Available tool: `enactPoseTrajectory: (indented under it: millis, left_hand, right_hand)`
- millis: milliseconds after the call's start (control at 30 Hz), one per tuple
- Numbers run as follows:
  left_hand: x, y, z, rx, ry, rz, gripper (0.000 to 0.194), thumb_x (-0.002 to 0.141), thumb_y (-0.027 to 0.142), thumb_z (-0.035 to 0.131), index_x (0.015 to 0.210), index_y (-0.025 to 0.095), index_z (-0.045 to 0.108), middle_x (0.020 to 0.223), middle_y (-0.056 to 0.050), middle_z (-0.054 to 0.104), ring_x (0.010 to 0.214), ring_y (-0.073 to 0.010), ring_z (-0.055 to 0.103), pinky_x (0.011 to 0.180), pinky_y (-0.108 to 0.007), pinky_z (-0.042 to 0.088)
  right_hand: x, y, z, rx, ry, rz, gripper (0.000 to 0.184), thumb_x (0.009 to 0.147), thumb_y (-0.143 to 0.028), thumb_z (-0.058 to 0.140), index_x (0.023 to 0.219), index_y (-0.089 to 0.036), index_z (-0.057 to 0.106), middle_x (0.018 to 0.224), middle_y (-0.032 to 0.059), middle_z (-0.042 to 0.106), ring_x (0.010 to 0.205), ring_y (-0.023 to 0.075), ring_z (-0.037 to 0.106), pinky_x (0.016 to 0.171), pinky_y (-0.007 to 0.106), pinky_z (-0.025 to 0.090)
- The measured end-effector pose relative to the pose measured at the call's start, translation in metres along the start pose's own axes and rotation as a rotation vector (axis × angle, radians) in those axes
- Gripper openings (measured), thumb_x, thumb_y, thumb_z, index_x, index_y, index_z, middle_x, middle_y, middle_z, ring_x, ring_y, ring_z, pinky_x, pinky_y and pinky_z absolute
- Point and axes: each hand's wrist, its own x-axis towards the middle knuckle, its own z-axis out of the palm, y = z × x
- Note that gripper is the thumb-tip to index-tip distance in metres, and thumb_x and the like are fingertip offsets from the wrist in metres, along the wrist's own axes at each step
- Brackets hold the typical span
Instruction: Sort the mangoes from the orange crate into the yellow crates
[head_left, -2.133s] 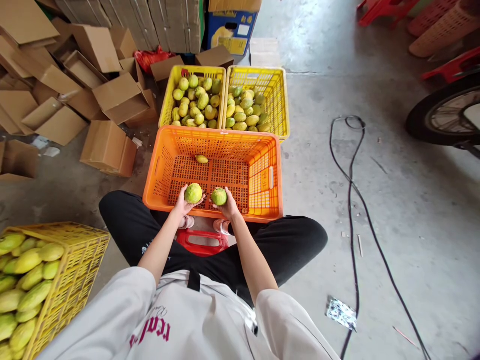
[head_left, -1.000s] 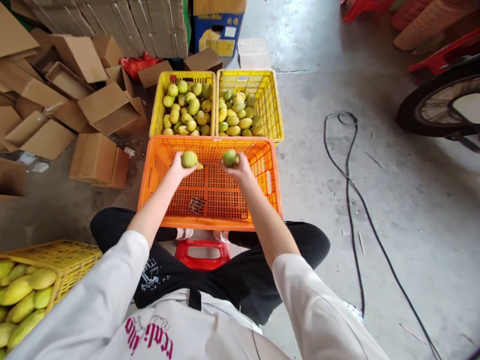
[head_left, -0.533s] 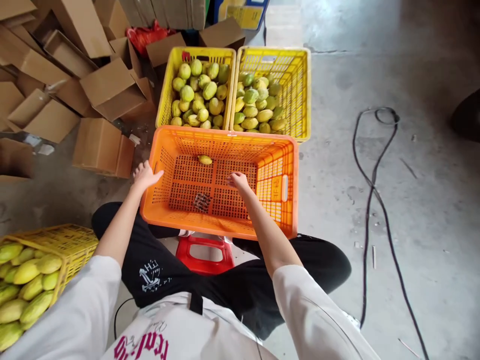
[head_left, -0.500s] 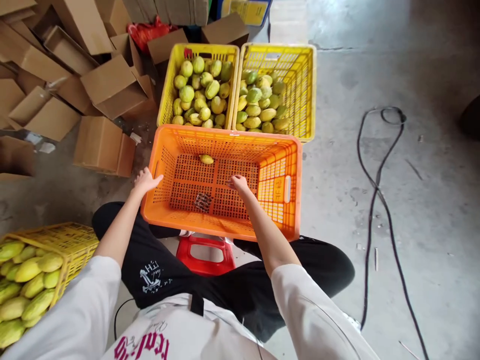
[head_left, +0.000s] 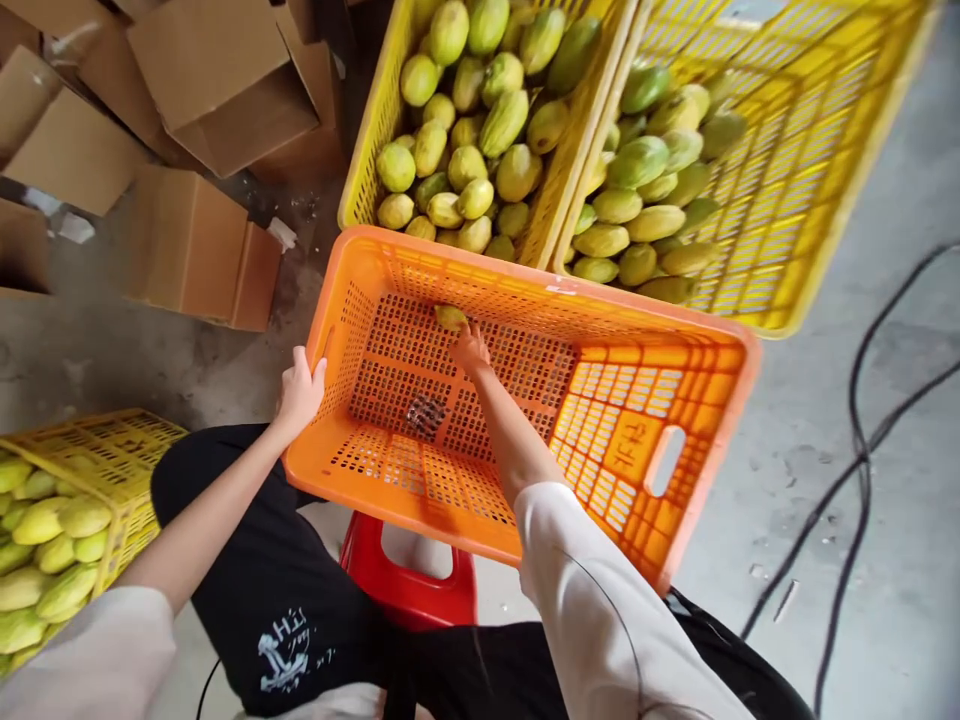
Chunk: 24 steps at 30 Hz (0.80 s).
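A large orange plastic crate is tilted in front of me. My left hand has its fingers wrapped over the crate's left rim, thumb toward the inside. A single small yellow-green papaya lies on the crate's perforated floor, by the far wall. Inside the crate, my right hand reaches the papaya's right end, fingers apart; a firm grip on the fruit is not visible. A clear, shiny scrap shows at the floor of the crate.
Beyond the orange crate, two yellow crates hold many papayas. Another yellow crate of papayas stands at my left. Cardboard boxes lie far left. A red stool is below; a black cable crosses the right floor.
My right hand has reached forward to the papaya. The left hand now curls over the rim. The view has come closer and turned, and the crate appears tilted.
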Motion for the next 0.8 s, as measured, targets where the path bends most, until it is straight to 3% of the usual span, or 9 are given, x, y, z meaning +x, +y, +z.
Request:
enactPoseTrajectory:
  millis: [133, 233, 333, 467, 600, 700, 800]
  left_hand:
    - [-0.006, 0.002, 0.0, 0.014, -0.021, -0.008, 0.017, 0.089, 0.04, 0.053, 0.094, 0.026, 0.044, 0.08, -0.008, 0.063, 0.085, -0.0318, 0.067, 0.076, -0.036, 0.05]
    - [-0.012, 0.009, 0.003, 0.055, -0.045, 0.002, 0.017, 0.091, 0.041, 0.049, 0.092, 0.026, 0.041, 0.085, -0.009, 0.065, 0.087, -0.032, 0.067, 0.075, -0.037, 0.05]
    - [-0.018, 0.017, 0.008, 0.065, -0.072, 0.014, 0.017, 0.092, 0.041, 0.047, 0.091, 0.027, 0.039, 0.093, -0.01, 0.067, 0.092, -0.0322, 0.067, 0.077, -0.039, 0.051]
    - [-0.022, 0.024, 0.011, 0.056, -0.078, 0.021, 0.016, 0.092, 0.04, 0.049, 0.09, 0.027, 0.039, 0.096, -0.01, 0.067, 0.097, -0.0329, 0.067, 0.081, -0.041, 0.052]
    - [-0.023, 0.028, 0.011, 0.035, -0.075, 0.023, 0.013, 0.092, 0.038, 0.05, 0.093, 0.027, 0.043, 0.099, -0.011, 0.068, 0.101, -0.0342, 0.067, 0.086, -0.044, 0.052]
    - [-0.028, 0.035, 0.019, -0.029, -0.096, -0.008, 0.012, 0.092, 0.034, 0.053, 0.095, 0.026, 0.045, 0.098, -0.012, 0.068, 0.104, -0.0352, 0.066, 0.091, -0.046, 0.051]
    - [-0.041, 0.051, 0.038, -0.16, -0.164, -0.056, 0.013, 0.089, 0.027, 0.058, 0.093, 0.024, 0.046, 0.092, -0.012, 0.067, 0.108, -0.0349, 0.065, 0.094, -0.043, 0.05]
  right_hand:
    - [0.034, 0.003, 0.019, -0.197, 0.046, -0.076, 0.079, 0.08, -0.025, 0.064, 0.149, -0.008, 0.03, 0.156, 0.0264, 0.026, 0.149, 0.0421, 0.017, 0.118, 0.06, 0.026]
    - [0.045, 0.012, 0.028, -0.226, 0.069, -0.073, 0.084, 0.082, -0.028, 0.064, 0.152, -0.007, 0.024, 0.158, 0.0271, 0.02, 0.148, 0.0437, 0.017, 0.118, 0.062, 0.023]
    - [0.048, 0.024, 0.027, -0.119, 0.089, -0.07, 0.073, 0.086, -0.033, 0.06, 0.149, -0.013, 0.03, 0.159, 0.0248, 0.018, 0.146, 0.0435, 0.022, 0.114, 0.061, 0.032]
    - [0.041, 0.037, 0.011, 0.07, 0.108, -0.049, 0.067, 0.084, -0.041, 0.065, 0.142, -0.016, 0.041, 0.155, 0.0249, 0.025, 0.133, 0.0433, 0.041, 0.101, 0.056, 0.048]
    - [0.01, 0.044, -0.01, -0.031, 0.079, -0.025, 0.067, 0.083, -0.041, 0.067, 0.138, -0.014, 0.04, 0.138, 0.0276, 0.046, 0.117, 0.0381, 0.055, 0.09, 0.051, 0.053]
    - [-0.034, 0.051, -0.021, -0.038, 0.085, -0.021, 0.057, 0.085, -0.041, 0.065, 0.129, -0.014, 0.043, 0.12, 0.0225, 0.058, 0.104, 0.0311, 0.061, 0.084, 0.048, 0.055]
    - [-0.083, 0.058, -0.028, 0.045, 0.077, -0.004, 0.041, 0.084, -0.04, 0.063, 0.115, -0.018, 0.049, 0.111, 0.0159, 0.06, 0.096, 0.0252, 0.062, 0.079, 0.041, 0.056]
